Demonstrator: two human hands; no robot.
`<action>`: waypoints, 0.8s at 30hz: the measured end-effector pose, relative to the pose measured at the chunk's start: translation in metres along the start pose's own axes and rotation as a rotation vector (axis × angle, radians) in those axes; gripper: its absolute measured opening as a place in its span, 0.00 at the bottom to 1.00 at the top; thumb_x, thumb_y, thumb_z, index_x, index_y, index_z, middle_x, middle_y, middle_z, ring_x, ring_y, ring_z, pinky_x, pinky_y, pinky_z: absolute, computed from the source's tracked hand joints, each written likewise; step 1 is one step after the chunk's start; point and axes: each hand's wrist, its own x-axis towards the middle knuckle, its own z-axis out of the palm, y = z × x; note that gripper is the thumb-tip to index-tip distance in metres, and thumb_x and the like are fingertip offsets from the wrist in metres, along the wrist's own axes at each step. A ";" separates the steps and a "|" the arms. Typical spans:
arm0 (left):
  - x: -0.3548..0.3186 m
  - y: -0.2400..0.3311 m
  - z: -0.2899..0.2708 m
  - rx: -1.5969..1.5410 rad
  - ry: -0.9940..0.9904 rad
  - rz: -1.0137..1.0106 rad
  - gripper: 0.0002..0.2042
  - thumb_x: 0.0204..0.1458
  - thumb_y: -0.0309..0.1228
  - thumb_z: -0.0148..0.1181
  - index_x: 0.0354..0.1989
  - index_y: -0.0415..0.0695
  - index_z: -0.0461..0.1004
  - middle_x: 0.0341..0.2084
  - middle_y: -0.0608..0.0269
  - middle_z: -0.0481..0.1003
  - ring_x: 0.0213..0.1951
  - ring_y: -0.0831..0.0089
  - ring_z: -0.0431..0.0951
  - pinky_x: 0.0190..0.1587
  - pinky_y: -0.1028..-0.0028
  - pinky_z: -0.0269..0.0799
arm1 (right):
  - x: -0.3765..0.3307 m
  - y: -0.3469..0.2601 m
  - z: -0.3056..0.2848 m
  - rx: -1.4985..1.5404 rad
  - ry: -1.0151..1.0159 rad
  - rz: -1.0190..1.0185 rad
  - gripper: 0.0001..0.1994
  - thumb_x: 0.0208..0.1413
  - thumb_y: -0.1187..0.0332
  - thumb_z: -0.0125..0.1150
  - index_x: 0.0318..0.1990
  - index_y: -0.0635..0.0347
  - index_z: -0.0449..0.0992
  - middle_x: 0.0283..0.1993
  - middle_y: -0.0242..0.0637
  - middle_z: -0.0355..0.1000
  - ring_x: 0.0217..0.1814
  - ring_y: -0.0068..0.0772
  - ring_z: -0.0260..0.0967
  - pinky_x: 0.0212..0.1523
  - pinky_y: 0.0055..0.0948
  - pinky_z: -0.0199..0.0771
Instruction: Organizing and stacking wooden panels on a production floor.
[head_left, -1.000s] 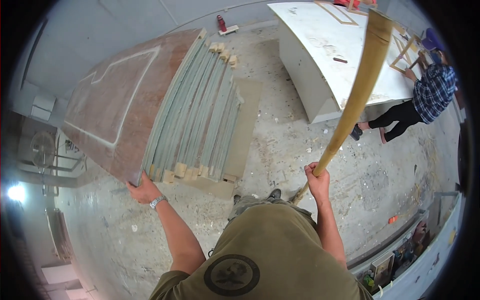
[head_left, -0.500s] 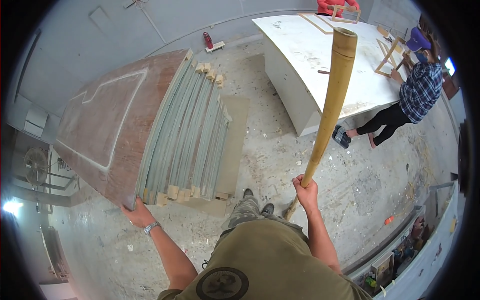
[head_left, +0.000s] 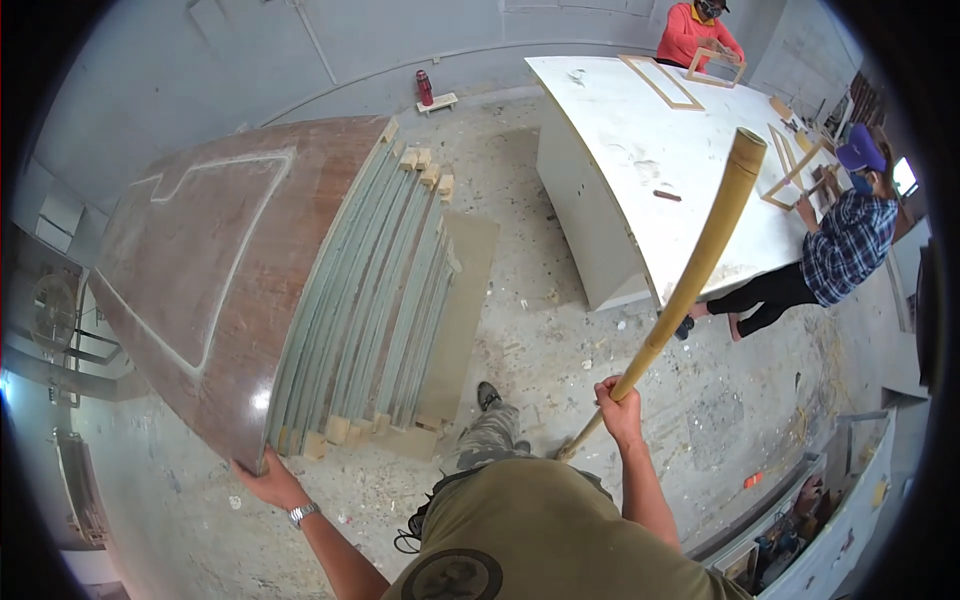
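Note:
My right hand [head_left: 621,410] is closed around a long bamboo pole [head_left: 700,262]. The pole leans up and away to the right, its thick cut end high over the white table and its lower end down by my feet. At the left, my left hand [head_left: 272,484], with a metal watch on the wrist, grips the near corner of a large brown board [head_left: 245,270]. A pale line outlines a shape on that board. It lies on top of a tall stack of greenish-edged panels [head_left: 350,300], with small wood blocks [head_left: 338,430] sticking out between them.
A white worktable [head_left: 640,150] stands at the far right. Two people [head_left: 850,235] work at it with thin wooden frames [head_left: 660,82]. A red bottle [head_left: 424,88] stands on a small board by the back wall. Tools fill a bin [head_left: 790,540] at lower right.
The bamboo pole's upper end has swung right and lower in view. My view has shifted, and one foot has stepped forward. Both hands keep their holds.

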 end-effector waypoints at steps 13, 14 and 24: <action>0.020 0.241 0.071 -0.249 -0.161 0.401 0.30 0.52 0.37 0.72 0.62 0.40 0.71 0.68 0.45 0.62 0.68 0.48 0.62 0.67 0.51 0.62 | 0.119 -0.046 0.000 0.053 0.121 0.012 0.08 0.58 0.70 0.66 0.34 0.65 0.75 0.26 0.34 0.74 0.28 0.24 0.71 0.32 0.27 0.72; 0.021 0.260 0.086 -0.306 -0.197 0.432 0.30 0.52 0.37 0.72 0.62 0.40 0.71 0.67 0.46 0.62 0.69 0.48 0.62 0.67 0.50 0.61 | 0.125 -0.040 0.000 0.050 0.149 -0.008 0.08 0.58 0.69 0.66 0.35 0.65 0.75 0.27 0.34 0.74 0.29 0.24 0.72 0.34 0.27 0.73; 0.048 0.356 0.192 0.134 -0.447 0.697 0.44 0.45 0.40 0.76 0.72 0.52 0.60 0.74 0.47 0.49 0.75 0.48 0.48 0.71 0.38 0.44 | 0.158 -0.029 -0.011 0.071 0.250 -0.010 0.10 0.59 0.67 0.67 0.34 0.64 0.76 0.27 0.32 0.73 0.31 0.22 0.69 0.36 0.25 0.70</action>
